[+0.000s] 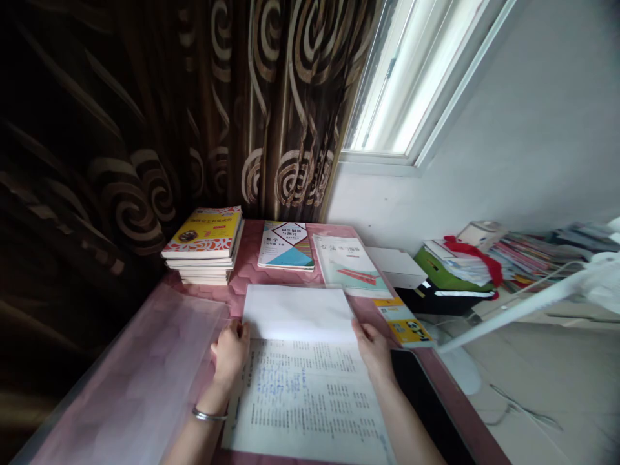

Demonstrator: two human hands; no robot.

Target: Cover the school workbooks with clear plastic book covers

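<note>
A printed paper [300, 400] with blue handwriting lies in front of me on the pink table cover. Across its upper part is a blank white sheet [298, 313]; whether the two are joined, I cannot tell. My left hand [231, 352], with a silver bangle at the wrist, has its fingers curled at the sheet's left edge. At the opposite edge, my right hand [372, 349] pinches the sheet between thumb and fingers.
Left of the papers lies a clear plastic sheet [140, 381]. Books form a stack [203, 242] at the back left, beside a math workbook [285, 245] and a pale booklet [351, 261]. A yellow booklet [402, 323] and a flat black object [429, 410] lie right.
</note>
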